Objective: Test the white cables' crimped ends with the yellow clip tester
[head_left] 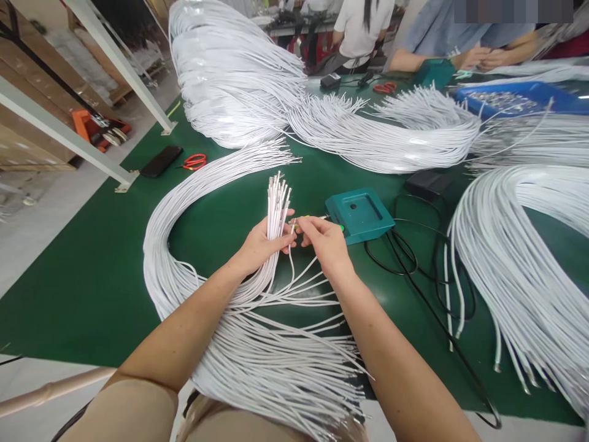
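My left hand (262,245) is wrapped round an upright bunch of white cables (277,205), whose bare ends point up and away from me. Close beside it, my right hand (324,239) is closed in a pinch at the end of a single white cable (291,261). A small yellow piece shows at those fingertips, partly hidden. Just past my right hand sits a teal box (361,215) with a recessed top and a green light on its near side. More loose white cables (276,350) fan out across my lap and the table edge.
Large cable bundles (230,73) lie at the back and on the right (529,245). A phone (162,161) and red-handled snips (194,161) rest at the left. Black cords (414,264) trail from the teal box. A blue tray (519,98) of small parts stands near a co-worker's hands (483,58).
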`<move>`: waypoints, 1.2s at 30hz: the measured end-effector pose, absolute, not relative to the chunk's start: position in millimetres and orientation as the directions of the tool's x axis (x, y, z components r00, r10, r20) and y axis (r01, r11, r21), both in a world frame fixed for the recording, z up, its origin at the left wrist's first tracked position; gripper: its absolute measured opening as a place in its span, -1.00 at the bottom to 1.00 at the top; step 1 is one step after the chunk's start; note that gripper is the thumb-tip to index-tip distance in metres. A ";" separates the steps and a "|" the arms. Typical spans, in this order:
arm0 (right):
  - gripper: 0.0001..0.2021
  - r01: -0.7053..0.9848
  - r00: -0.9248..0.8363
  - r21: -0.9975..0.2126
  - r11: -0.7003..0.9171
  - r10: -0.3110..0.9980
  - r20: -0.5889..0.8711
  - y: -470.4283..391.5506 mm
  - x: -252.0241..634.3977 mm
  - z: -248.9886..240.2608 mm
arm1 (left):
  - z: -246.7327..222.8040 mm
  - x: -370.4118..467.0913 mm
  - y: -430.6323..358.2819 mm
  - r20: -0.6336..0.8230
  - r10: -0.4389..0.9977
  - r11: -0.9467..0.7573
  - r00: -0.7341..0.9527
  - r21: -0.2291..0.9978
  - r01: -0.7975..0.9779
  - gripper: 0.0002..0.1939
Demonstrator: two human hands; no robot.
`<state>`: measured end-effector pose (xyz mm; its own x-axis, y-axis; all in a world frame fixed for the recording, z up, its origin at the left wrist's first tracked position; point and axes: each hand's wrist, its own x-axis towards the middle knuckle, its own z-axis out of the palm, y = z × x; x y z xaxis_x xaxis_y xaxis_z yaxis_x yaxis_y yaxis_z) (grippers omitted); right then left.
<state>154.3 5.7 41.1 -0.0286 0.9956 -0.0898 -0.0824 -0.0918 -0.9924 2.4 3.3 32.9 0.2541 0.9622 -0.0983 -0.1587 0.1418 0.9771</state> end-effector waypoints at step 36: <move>-0.83 0.865 -0.490 -0.007 0.502 0.847 0.207 54.2 180.7 43.2 | 12.5 1.6 23.9 -0.240 0.967 0.219 0.082 0.953 0.211 -0.52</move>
